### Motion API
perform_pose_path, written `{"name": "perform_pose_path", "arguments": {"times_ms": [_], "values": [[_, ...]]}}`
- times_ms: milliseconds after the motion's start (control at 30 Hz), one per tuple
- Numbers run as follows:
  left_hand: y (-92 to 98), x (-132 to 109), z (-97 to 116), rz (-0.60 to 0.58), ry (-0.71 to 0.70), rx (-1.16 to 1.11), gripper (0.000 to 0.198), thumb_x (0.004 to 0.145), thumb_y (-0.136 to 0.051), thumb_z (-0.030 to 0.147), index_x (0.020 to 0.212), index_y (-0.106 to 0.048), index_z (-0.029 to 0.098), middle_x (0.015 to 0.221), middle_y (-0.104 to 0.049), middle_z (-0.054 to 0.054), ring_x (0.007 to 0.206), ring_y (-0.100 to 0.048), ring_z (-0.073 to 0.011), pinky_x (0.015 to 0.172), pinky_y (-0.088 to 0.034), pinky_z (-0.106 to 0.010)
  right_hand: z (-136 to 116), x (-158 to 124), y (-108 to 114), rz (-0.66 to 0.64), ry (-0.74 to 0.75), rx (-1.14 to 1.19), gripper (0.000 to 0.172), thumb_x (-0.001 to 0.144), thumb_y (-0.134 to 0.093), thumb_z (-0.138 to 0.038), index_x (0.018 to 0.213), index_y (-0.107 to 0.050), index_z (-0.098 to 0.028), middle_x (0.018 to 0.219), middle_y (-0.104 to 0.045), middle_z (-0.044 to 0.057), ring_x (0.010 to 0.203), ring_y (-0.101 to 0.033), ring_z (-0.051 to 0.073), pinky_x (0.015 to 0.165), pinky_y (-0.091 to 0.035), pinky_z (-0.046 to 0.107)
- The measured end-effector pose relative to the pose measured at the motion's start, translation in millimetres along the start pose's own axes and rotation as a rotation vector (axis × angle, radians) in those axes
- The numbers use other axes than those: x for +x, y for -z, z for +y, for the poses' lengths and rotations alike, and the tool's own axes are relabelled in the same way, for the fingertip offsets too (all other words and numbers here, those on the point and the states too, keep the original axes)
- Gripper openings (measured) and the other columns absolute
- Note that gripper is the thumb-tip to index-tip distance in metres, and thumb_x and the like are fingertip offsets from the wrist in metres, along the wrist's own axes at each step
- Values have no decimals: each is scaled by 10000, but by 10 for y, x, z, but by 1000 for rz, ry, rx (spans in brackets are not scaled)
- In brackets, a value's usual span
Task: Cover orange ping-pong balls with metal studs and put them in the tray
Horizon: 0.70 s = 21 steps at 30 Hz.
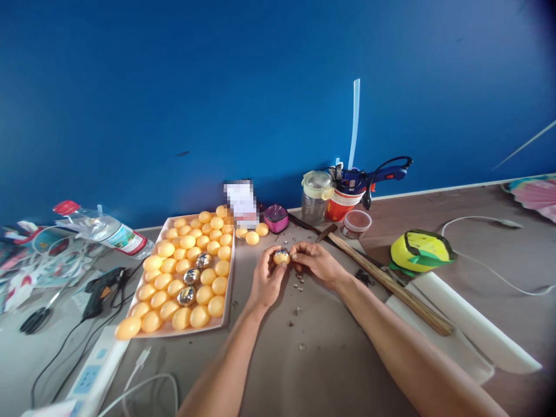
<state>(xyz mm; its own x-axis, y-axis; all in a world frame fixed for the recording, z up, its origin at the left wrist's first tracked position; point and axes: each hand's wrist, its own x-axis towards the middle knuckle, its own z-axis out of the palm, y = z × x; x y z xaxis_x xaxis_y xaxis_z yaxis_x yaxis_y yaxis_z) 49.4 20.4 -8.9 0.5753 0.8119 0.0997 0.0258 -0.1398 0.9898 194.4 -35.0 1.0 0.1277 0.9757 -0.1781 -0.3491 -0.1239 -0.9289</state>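
Note:
My left hand [268,276] pinches an orange ball [281,256] whose upper part is covered in shiny silver pieces. Right beside it, my right hand [316,260] has thumb and forefinger pressed together close to the ball's side; whatever sits between those fingertips is too small to make out. Small shiny bits [298,284] lie scattered on the grey table below both hands. To the left stands a shallow tray [229,289] full of plain orange balls [163,282], with three silver-covered balls [191,277] among them.
Loose orange balls [252,237] lie behind the tray near a purple box [275,218]. A lidded jar [317,197], a red cup [343,205] of tools and a small tub [357,223] stand by the wall. Wooden sticks [395,286] lie right; a glue gun [102,289] and power strip [93,370] left.

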Motion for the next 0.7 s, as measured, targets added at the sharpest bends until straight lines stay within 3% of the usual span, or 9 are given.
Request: {"name": "perform_pose_path", "arguments": {"times_ms": [700], "values": [[1,-9,-1,5,-13,53,366,790,-584,350,1102,-515,171,1062,-603,-82,940,-583,-179,842,-458,-292,18,13,22,-9,-31,15,257,625,-685,-368,706,-538,-174,504,-489,-62,444,-418,74,455,-355,218]]}}
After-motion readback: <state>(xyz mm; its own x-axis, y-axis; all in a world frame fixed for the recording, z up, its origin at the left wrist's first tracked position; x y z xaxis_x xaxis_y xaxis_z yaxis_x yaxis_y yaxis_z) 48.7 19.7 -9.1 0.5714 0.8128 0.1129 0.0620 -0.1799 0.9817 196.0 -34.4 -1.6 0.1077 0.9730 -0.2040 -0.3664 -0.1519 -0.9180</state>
